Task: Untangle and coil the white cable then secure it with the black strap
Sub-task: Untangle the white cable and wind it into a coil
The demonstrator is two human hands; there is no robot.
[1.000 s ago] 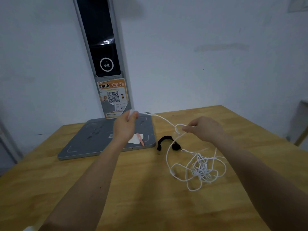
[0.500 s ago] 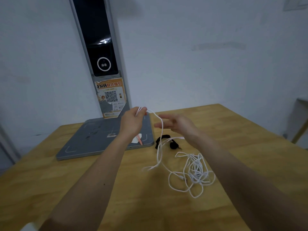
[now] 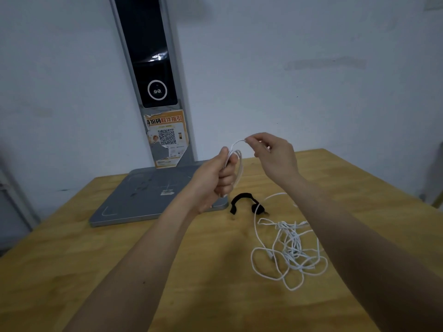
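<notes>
Fingers (image 3: 227,173) of left hand (image 3: 213,180) curling round a few loops of white cable (image 3: 287,250); right hand (image 3: 273,156) pinching the strand above. Remaining tangle lying on wooden surface (image 3: 96,271), black strap (image 3: 244,202) just beside it.

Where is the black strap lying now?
In the head view, the black strap lies on the wooden table, right of the grey base plate, beyond the tangled white cable.
</notes>
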